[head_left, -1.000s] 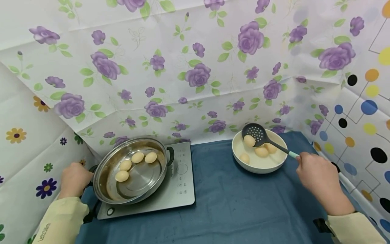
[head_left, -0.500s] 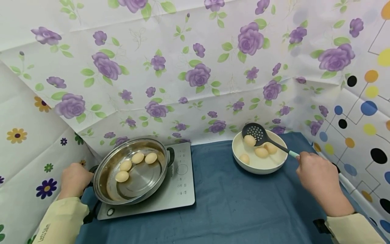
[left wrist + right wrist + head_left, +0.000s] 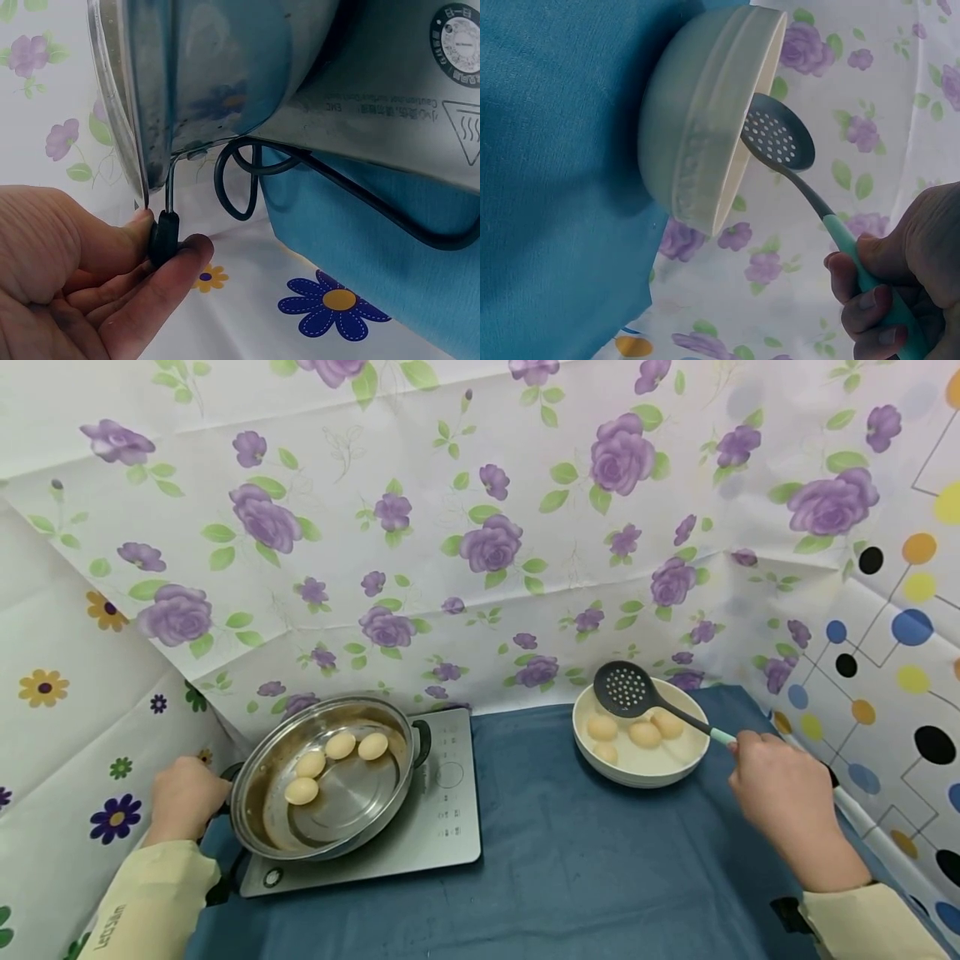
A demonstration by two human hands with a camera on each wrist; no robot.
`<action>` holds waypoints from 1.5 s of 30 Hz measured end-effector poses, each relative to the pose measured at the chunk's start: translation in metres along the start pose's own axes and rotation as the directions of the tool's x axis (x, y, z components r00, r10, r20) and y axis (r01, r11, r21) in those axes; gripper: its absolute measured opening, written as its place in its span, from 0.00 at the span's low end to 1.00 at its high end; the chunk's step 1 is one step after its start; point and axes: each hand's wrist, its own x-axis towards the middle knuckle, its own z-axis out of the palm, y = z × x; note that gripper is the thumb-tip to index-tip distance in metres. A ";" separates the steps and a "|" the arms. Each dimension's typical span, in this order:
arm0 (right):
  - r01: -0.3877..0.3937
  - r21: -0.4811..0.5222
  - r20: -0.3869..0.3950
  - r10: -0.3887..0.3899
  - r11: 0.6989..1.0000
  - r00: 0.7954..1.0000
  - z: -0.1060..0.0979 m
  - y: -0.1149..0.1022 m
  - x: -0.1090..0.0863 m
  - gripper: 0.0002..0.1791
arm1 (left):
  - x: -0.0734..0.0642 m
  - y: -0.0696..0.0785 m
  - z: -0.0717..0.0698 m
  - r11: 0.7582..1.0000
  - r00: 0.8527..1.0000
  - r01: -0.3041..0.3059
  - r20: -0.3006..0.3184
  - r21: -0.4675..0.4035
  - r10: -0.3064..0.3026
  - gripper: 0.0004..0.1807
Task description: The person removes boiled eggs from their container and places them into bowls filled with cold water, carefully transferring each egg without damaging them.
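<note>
My left hand (image 3: 185, 795) pinches the black side handle (image 3: 164, 237) of a wide steel pan (image 3: 352, 810) between thumb and fingers. Several eggs (image 3: 302, 791) lie along the pan's far and left side. My right hand (image 3: 783, 797) grips the mint-green handle (image 3: 877, 281) of a black slotted spoon (image 3: 624, 688). The spoon's perforated head is bare and tilted over the back left rim of a cream bowl (image 3: 637, 779). Inside the bowl are several eggs (image 3: 645, 734); the bowl's wall hides them in the right wrist view.
Under the pan sits a flat induction cooktop (image 3: 442, 827), its black cord (image 3: 375, 201) looping beneath the pan's handle. A blue cloth (image 3: 555, 860) covers the table between cooktop and bowl. Flower-patterned sheets (image 3: 487, 610) close off the back, with more sheets at both sides.
The egg that lay on the slotted spoon has dropped into the bowl's left side, and the spoon's head has tipped. My left hand keeps its hold on the pan's handle.
</note>
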 end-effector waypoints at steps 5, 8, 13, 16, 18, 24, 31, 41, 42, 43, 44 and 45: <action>0.000 0.002 -0.007 0.000 1.000 1.000 0.000 0.000 0.001 0.13 | 0.000 0.001 -0.001 1.000 1.000 0.005 0.001 -0.008 -0.005 0.12; -0.008 0.004 0.007 0.008 1.000 1.000 -0.001 -0.001 0.002 0.13 | 0.000 0.001 -0.001 1.000 1.000 -0.009 -0.005 0.004 0.009 0.13; -0.021 0.010 0.025 0.020 1.000 0.999 -0.002 -0.002 0.003 0.13 | 0.000 0.000 -0.001 1.000 1.000 -0.026 -0.006 0.013 0.026 0.13; -0.022 0.012 0.025 0.022 1.000 0.999 -0.002 -0.002 0.002 0.13 | -0.001 0.000 -0.001 1.000 1.000 -0.024 0.001 0.004 0.024 0.12; -0.021 0.012 0.025 0.021 1.000 0.999 -0.003 -0.002 0.002 0.13 | -0.001 -0.001 -0.001 1.000 1.000 -0.022 0.001 0.003 0.022 0.13; -0.017 0.009 0.020 0.017 1.000 1.000 -0.003 -0.002 0.002 0.13 | 0.001 0.000 -0.001 1.000 1.000 -0.027 -0.012 0.016 0.027 0.13; -0.005 0.009 0.009 0.005 1.000 1.000 -0.001 -0.003 0.001 0.13 | 0.001 -0.002 -0.001 0.999 0.999 -0.042 -0.028 0.020 0.042 0.13; -0.024 0.044 0.068 0.021 0.999 0.997 -0.001 -0.006 0.004 0.13 | -0.001 0.001 -0.002 0.999 0.999 -0.032 -0.008 0.002 0.032 0.13; -0.024 0.053 0.078 0.020 0.998 0.997 -0.001 -0.007 0.005 0.12 | -0.001 0.001 -0.002 1.000 1.000 -0.029 -0.007 0.002 0.029 0.13; -0.025 0.063 0.087 0.019 0.998 0.996 -0.001 -0.008 0.005 0.13 | -0.001 0.001 -0.002 1.000 1.000 -0.027 -0.005 0.002 0.027 0.13; -0.029 0.072 0.100 0.022 0.997 0.995 -0.001 -0.011 0.006 0.13 | -0.001 0.001 -0.002 1.000 1.000 -0.026 -0.007 0.002 0.026 0.13; -0.031 0.080 0.109 0.022 0.996 0.994 -0.001 -0.014 0.007 0.13 | -0.001 0.001 -0.002 1.000 1.000 -0.021 -0.007 0.001 0.021 0.12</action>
